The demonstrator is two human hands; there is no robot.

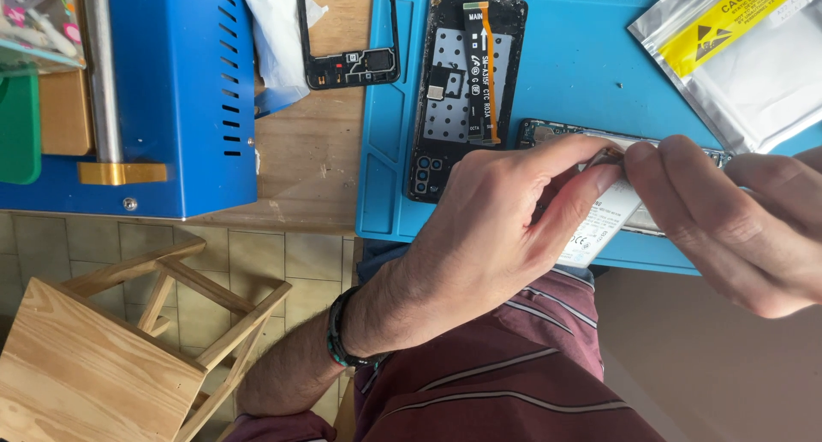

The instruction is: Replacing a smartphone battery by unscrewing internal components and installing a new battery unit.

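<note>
Phone battery (599, 224), white with printed markings, sits in the opened phone body (548, 132) at the near edge of the blue work mat (582, 57), and both my hands are on it. My left hand (488, 228) comes up from below the mat's edge, thumb and forefinger pinched together at the battery's top corner. My right hand (736, 228) meets it from the other side, fingertips closed on the same spot, so the two hands touch over the battery; I cannot tell what small part, if any, sits between them. On the mat beside the phone body lies the black phone back frame (445, 108) with an orange flex cable (486, 65) along it. A silver anti-static bag (745, 57) with a yellow label rests at the mat's far corner. Off the mat, a black plastic mid-frame (351, 65) lies on the wooden bench, and farther off stands a blue metal machine (171, 91).
</note>
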